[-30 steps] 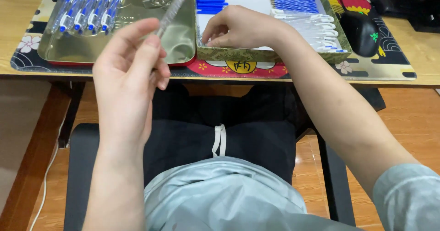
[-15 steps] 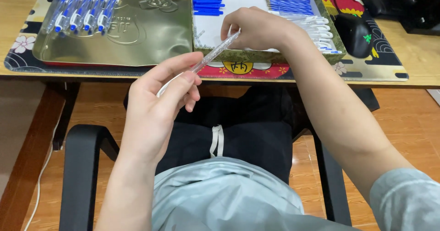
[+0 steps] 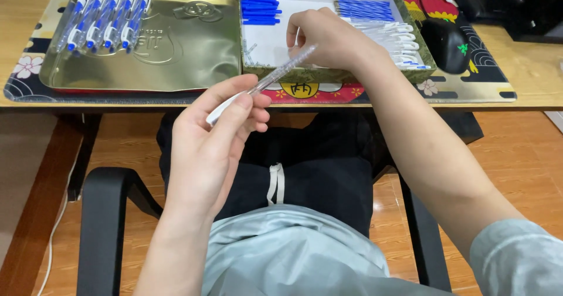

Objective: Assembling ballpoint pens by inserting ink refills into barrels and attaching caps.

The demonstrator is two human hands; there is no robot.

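Left hand (image 3: 205,149) at frame centre-left, fingers pinched on a clear pen barrel (image 3: 261,85); white end sits between thumb and forefinger, open end points up and right toward the right hand (image 3: 328,38); long axis runs diagonally, lower left to upper right. Barrel hangs in the air just in front of the desk (image 3: 539,67) edge, above the lap; its tip overlaps the near wall of the box (image 3: 340,76) in the view.

Right hand rests over the box at upper centre, fingers curled down onto something small and pale; what it is cannot be told; hand looks closed on it rather than slack. Right hand is the nearer one to the barrel's open end; the two almost meet.

Box: green patterned rim, white floor; blue caps (image 3: 260,5) stacked upper left in it, blue refills (image 3: 366,8) upper middle, white parts (image 3: 402,38) along the right.

Gold tray (image 3: 176,49) at upper left; five assembled blue-and-white pens (image 3: 102,17) lie side by side in its far left corner. Black mouse (image 3: 448,44) right of the box.
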